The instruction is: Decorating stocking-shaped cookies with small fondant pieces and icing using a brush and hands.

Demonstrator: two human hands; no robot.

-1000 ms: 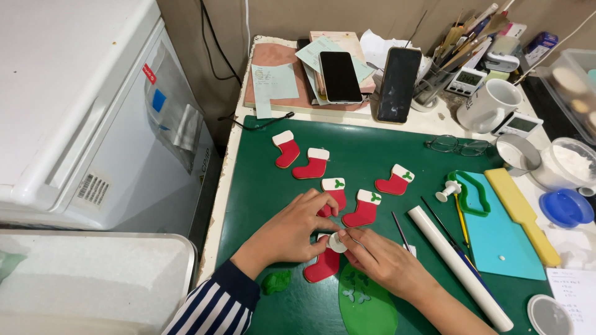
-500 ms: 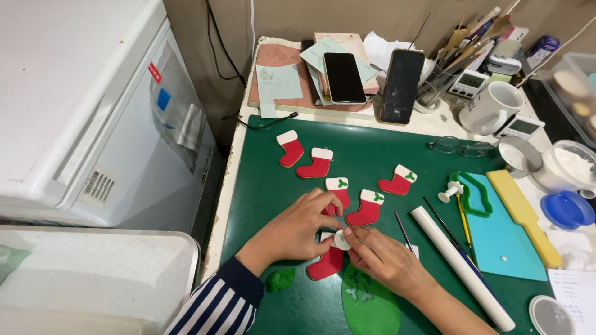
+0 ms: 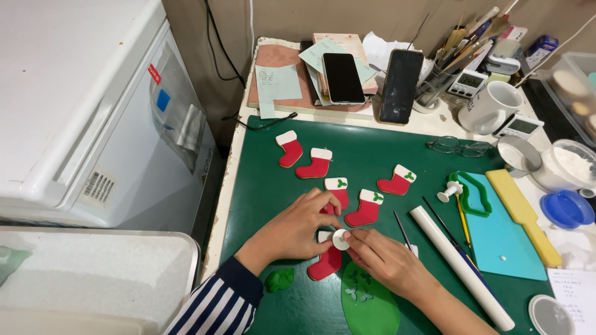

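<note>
Head view. Landmark: the green mat [image 3: 267,186].

Risks, as judged. The right hand [image 3: 385,260] pinches a small white plunger cutter [image 3: 340,239] between thumb and fingertips and sets it against the white cuff of the red stocking [image 3: 327,260] near the mat's front edge. If the cutter comes down off-centre or is dragged sideways, the soft white cuff could smear or dent. The left hand [image 3: 295,229] lies with fingers pressed together over the stocking's upper left side, steadying it; too heavy a press there could mark the red surface. That hand's fingertips also reach close to another stocking [image 3: 338,191] just behind, toward the mat's middle, and could brush it. A white rolling pin [image 3: 462,268] lies at the mat's right front, near the right forearm; a nudge could roll it.

Condition of the stocking. Flat, red body with a white cuff, toe pointing to the mat's front left. No green leaf shows on its cuff, though the hands hide much of it. A thin sheet of green paste [image 3: 372,304] with small cut-outs lies just beside it, at the front edge of the mat.
</note>
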